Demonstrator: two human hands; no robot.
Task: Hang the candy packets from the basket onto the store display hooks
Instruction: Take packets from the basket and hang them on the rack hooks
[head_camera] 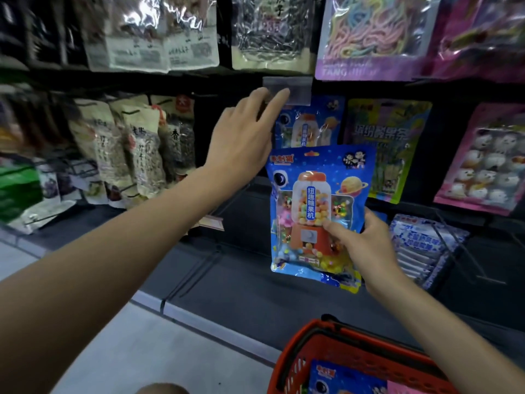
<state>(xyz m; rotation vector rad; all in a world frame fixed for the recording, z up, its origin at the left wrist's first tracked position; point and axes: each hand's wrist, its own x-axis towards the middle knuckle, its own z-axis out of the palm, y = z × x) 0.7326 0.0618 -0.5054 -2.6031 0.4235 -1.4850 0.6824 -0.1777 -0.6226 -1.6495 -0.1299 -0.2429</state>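
Note:
My right hand (360, 248) grips a blue candy packet (315, 194) printed with a gumball machine and holds it upright in front of the display. My left hand (244, 137) reaches up with fingers extended and touches the clear price tag holder (298, 91) at the end of a display hook. An identical blue packet (306, 123) hangs on that hook behind the tag. At the bottom right stands a red basket (301, 351) with another blue packet (341, 379) inside it.
Bags of seeds (127, 149) hang to the left of the hook. A green-yellow packet (386, 143) and a pink marshmallow packet (488, 157) hang to its right. White-blue packets (420, 245) hang lower right. A bare hook (216, 217) juts out below my left arm.

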